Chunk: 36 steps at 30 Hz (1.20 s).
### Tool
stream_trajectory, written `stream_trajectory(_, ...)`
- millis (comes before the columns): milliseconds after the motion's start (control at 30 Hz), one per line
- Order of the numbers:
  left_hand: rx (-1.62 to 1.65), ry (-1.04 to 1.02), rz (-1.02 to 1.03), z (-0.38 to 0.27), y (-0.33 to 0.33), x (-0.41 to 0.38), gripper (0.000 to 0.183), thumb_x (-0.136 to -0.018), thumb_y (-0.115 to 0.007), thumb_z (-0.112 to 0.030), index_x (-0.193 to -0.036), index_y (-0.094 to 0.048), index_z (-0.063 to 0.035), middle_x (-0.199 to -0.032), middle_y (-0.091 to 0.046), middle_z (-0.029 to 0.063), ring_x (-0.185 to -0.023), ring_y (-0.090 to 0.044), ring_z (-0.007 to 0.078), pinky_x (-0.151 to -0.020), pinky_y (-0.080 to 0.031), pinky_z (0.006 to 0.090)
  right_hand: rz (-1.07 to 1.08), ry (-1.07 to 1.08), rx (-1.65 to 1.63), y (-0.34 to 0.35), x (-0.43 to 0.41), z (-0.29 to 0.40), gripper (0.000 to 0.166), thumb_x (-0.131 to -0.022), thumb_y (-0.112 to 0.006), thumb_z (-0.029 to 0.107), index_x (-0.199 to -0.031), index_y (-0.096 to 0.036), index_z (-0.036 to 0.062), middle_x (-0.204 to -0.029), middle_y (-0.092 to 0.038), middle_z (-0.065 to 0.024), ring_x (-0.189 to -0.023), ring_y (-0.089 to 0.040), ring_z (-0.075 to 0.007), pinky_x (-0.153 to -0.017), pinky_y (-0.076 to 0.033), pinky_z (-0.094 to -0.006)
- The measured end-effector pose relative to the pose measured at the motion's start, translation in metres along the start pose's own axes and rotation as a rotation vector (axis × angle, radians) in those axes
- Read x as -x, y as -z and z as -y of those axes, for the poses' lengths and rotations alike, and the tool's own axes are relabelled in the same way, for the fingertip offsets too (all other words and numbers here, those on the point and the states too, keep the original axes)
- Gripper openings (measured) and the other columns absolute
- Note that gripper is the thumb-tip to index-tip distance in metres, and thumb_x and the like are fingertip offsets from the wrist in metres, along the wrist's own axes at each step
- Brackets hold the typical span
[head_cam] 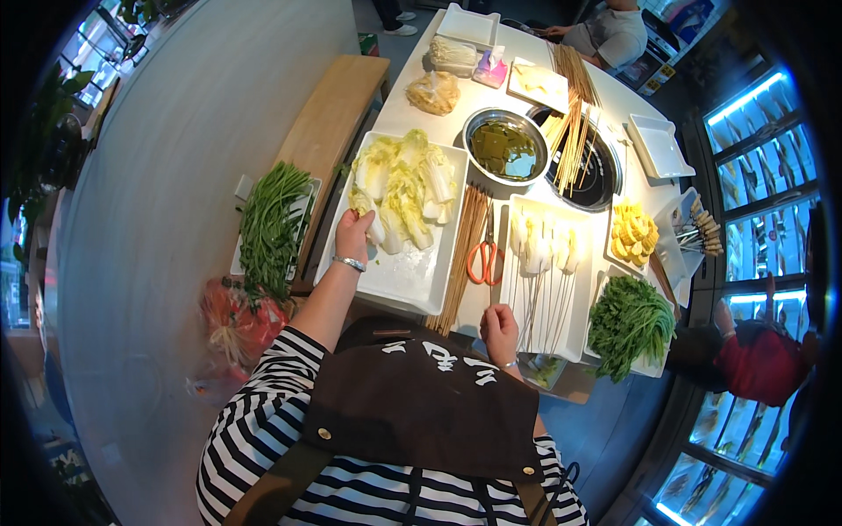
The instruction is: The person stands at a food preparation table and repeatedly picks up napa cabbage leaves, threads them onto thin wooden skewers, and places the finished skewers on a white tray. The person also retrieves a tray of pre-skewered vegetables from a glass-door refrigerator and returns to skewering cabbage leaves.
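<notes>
My left hand [353, 235] pinches a napa cabbage leaf [376, 229] at the left side of a white tray [401, 276]. More pale green cabbage leaves [411, 187] lie heaped in that tray. My right hand [500, 332] is closed near the table's front edge, and a thin bamboo skewer [492, 294] seems to rise from its fingers. Just beyond it lie scissors with orange handles [485, 263]. To their left runs a bundle of bamboo skewers [464, 263]. Right of my right hand, a second white tray [579, 322] holds several skewered cabbage pieces [539, 246].
A metal pot [468, 154] of dark green sheets in liquid stands beyond the trays. Loose skewers [573, 154] lie across a black round cooker [602, 177]. Leafy greens [631, 325] and yellow pieces [633, 230] sit at right, more greens [273, 223] on the left bench. People are nearby.
</notes>
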State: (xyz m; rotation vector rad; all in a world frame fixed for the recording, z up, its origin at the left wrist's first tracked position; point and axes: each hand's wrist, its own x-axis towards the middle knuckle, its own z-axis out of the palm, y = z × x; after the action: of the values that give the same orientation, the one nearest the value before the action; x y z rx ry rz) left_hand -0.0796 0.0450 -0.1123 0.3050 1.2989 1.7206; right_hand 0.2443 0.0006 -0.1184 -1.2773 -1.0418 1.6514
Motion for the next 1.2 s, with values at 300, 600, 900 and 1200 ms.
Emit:
stream_trajectory(300,0.28,-0.046,0.253,-0.029,-0.025,0.026,0.027,-0.088,-0.045,0.0,-0.113,-0.038,-0.0027,-0.112,-0.054,0.0198,-0.104,-0.056,0.0284,-0.088,-0.047,0.0375,0.326,0.335,0.466,-0.031,0.025,0.047,0.02,-0.085,-0.051,0.0,-0.104,-0.057,0.002,-0.063,-0.05,-0.0031,-0.058,-0.047,-0.0079,-0.056,-0.04,-0.0205)
stream_trajectory(600,0.257,-0.095,0.297,-0.052,-0.046,0.039,0.032,-0.089,-0.043,-0.001,-0.121,-0.037,-0.0026,-0.115,-0.054,0.017,-0.104,-0.056,0.0261,-0.089,-0.045,0.0364,0.358,0.181,0.467,-0.039,0.039,0.07,0.045,-0.079,-0.046,-0.007,-0.121,-0.053,0.0071,-0.066,-0.051,-0.0028,-0.059,-0.048,-0.0071,-0.058,-0.042,-0.0203)
stream_trajectory(900,0.004,-0.196,0.418,-0.048,-0.049,0.045,0.035,-0.09,-0.039,-0.002,-0.125,-0.033,-0.0008,-0.116,-0.053,0.019,-0.107,-0.055,0.026,-0.091,-0.044,0.0363,0.35,0.196,0.56,-0.035,0.037,0.077,0.043,-0.079,-0.046,-0.005,-0.119,-0.055,0.0087,-0.063,-0.051,-0.0053,-0.055,-0.049,-0.0081,-0.056,-0.042,-0.0206)
stream_trajectory(1200,0.018,-0.102,0.47,-0.049,-0.05,0.047,0.034,-0.092,-0.037,-0.006,-0.125,-0.031,0.0001,-0.118,-0.051,0.0205,-0.11,-0.053,0.0286,-0.094,-0.043,0.037,0.355,0.13,0.386,-0.036,0.026,0.066,0.03,-0.087,-0.051,0.004,-0.117,-0.056,0.0044,-0.063,-0.054,-0.0017,-0.055,-0.05,-0.0066,-0.052,-0.04,-0.0206)
